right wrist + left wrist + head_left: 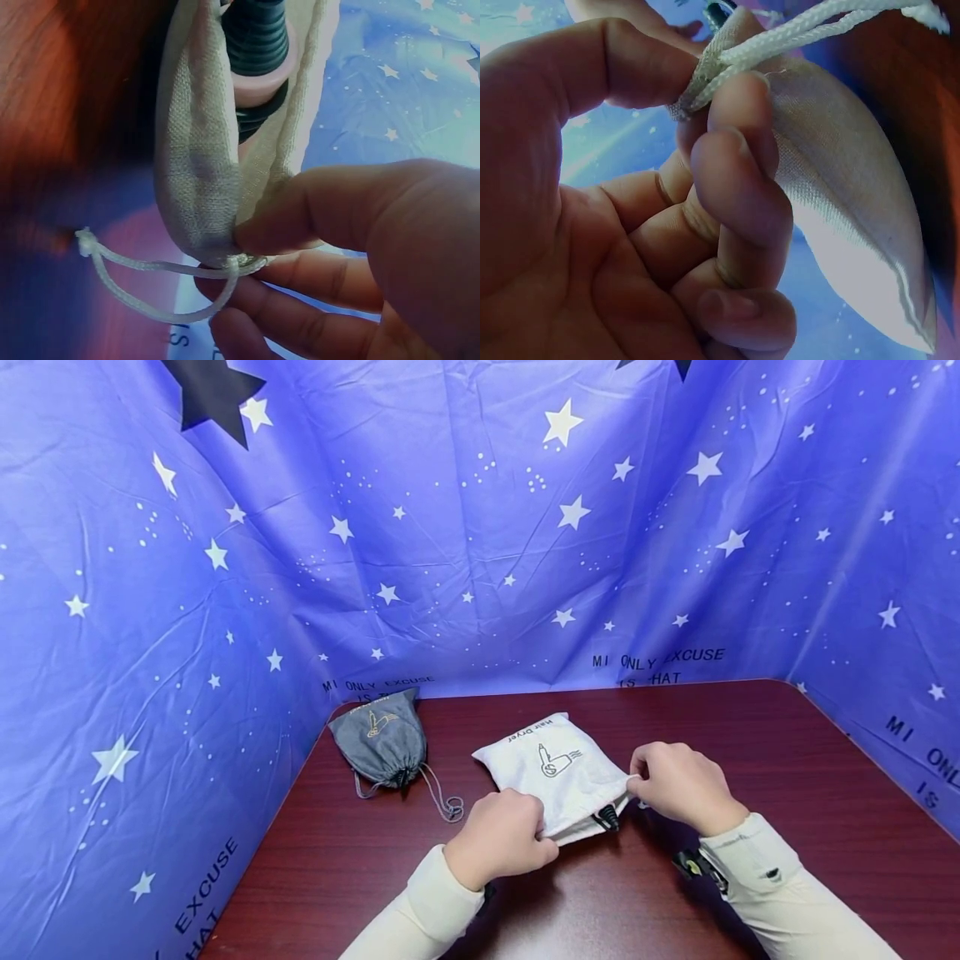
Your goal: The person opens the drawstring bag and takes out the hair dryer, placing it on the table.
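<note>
A white cloth drawstring bag [570, 768] printed "Hair Dryer" lies on the table between both hands, its mouth turned toward me. My left hand [501, 835] pinches the left corner of the mouth between thumb and finger, where white cords [802, 37] come out. At the opposite corner, my right hand [681, 781] pinches the hem, with a knotted cord loop [150, 266] hanging beside the fingers. Through the parted mouth shows a black ribbed cord sleeve [256, 37] next to a pinkish ring [262, 86]; the rest of that item is hidden inside.
A grey drawstring bag [386, 739] with a hair dryer print lies to the left, gathered at its mouth, its grey cords [446, 806] trailing on the table. The dark red wooden table [787, 760] is bordered by a blue star-patterned cloth [465, 527] on three sides.
</note>
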`<state>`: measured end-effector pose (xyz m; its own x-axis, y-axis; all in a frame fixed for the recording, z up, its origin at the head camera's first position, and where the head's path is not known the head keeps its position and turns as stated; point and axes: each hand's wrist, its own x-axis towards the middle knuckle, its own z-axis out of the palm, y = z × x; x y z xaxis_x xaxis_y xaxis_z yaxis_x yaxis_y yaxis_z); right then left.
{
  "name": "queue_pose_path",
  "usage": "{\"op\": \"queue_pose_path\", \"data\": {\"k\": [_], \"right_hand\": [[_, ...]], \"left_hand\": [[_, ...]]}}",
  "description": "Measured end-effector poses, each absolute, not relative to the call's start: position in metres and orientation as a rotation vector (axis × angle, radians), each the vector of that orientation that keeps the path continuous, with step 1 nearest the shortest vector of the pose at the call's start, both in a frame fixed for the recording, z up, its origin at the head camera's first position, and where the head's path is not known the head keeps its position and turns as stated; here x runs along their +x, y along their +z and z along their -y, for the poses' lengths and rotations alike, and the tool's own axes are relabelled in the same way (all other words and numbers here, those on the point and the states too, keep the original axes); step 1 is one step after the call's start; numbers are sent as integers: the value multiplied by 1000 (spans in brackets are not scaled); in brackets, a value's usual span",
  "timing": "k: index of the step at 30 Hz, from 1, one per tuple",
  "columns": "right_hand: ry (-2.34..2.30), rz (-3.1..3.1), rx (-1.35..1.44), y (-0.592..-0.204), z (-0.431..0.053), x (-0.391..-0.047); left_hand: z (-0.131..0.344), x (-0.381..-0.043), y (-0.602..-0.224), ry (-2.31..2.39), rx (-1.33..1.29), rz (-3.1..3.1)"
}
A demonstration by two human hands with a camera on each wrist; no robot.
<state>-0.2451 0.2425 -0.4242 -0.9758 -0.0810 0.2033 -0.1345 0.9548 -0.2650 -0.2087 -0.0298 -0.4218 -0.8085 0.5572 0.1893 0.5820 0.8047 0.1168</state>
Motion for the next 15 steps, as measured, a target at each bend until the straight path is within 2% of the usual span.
{"op": "queue_pose_path", "data": {"k": [15], "right_hand": [[423,2922,176,-444,-249,-255]], "left_hand": [[11,-198,-437,-198,-966,2788]]}}
